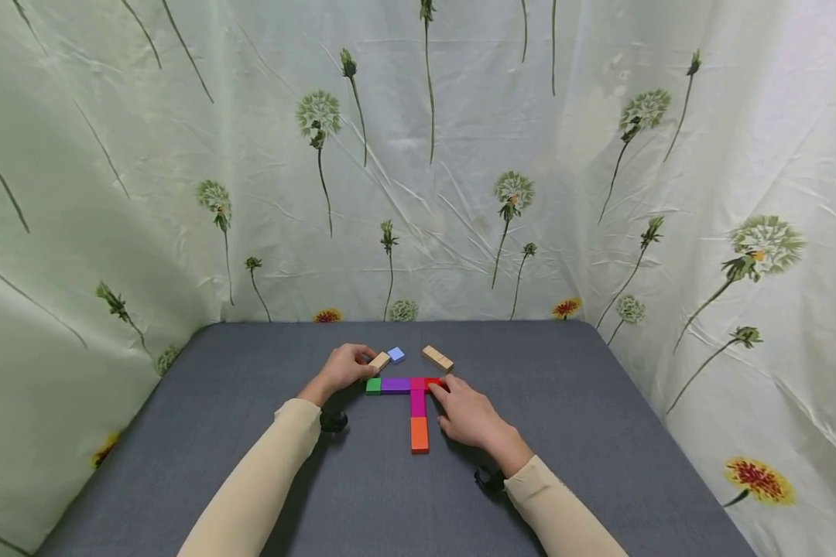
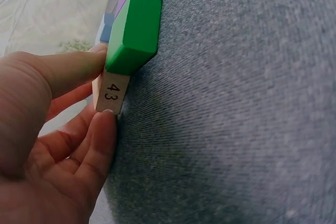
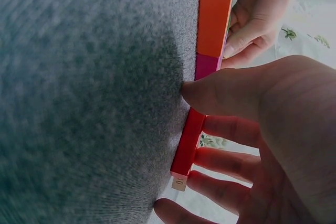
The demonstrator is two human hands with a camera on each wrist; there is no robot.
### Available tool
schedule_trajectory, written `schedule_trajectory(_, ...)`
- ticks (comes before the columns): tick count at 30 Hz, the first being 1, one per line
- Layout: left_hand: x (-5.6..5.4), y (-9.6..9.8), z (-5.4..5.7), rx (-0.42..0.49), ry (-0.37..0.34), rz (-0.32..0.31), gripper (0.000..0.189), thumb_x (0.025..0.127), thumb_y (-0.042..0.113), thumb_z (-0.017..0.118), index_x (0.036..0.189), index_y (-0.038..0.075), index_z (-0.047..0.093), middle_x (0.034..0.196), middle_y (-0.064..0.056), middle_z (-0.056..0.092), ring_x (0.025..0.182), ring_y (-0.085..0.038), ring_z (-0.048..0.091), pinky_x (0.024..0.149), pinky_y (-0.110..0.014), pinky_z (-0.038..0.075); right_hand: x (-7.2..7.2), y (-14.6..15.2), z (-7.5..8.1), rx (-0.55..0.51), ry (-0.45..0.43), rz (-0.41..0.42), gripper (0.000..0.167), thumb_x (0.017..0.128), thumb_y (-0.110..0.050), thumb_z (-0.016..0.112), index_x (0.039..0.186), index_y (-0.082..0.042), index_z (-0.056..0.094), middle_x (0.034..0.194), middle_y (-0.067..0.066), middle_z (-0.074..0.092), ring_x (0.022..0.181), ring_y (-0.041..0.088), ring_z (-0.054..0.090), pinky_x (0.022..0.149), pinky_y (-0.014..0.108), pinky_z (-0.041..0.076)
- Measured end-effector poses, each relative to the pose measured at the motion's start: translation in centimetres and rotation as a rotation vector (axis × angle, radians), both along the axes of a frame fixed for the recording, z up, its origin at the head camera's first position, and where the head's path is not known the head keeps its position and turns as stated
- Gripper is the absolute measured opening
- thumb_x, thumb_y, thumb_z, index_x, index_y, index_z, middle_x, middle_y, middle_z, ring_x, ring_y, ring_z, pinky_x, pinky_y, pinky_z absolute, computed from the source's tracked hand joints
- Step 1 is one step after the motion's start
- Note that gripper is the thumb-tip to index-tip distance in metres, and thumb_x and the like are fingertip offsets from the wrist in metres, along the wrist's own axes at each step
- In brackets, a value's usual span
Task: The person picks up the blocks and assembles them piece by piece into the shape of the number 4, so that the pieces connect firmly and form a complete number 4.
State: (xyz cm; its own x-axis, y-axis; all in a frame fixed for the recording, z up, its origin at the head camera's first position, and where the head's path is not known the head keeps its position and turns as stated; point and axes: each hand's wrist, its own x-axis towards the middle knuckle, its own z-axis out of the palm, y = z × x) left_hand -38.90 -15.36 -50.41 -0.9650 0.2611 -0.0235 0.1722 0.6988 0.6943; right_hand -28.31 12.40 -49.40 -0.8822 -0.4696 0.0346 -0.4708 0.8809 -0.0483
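My left hand [image 1: 344,365] pinches a plain wooden block [image 2: 111,94] between thumb and fingers; its end bears the number 43. That block lies just behind the green block [image 1: 373,387], which ends a flat T of coloured blocks. Along the T's bar run a purple block [image 1: 395,386], a pinkish-red piece [image 1: 417,384] and a red block [image 1: 432,381]. A magenta block [image 1: 418,403] and an orange block [image 1: 419,436] form its stem. My right hand [image 1: 470,414] holds the red block, thumb on the near side and fingers behind it.
Behind the T lie a small light-blue block [image 1: 395,354] and another wooden block [image 1: 437,358]. A dark grey cloth covers the table [image 1: 571,464]. A flower-printed curtain [image 1: 453,209] hangs at the back and both sides.
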Motion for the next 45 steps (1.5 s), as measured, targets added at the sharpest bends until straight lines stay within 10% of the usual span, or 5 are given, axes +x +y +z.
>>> schedule_trajectory(45,0.1,1.6,0.5,0.027,0.061,0.071,0.036,0.091,0.027,0.077,0.123,0.011,0.071,0.112,-0.010,0.069,0.102,-0.028,0.064,0.082,-0.047,0.052,0.0,0.0,-0.1,-0.004,0.008,0.006,0.060,0.092,-0.028,0.073,0.147,-0.013,0.052,0.134,0.012,0.052,0.113,0.022,0.055,0.091,0.040,0.053)
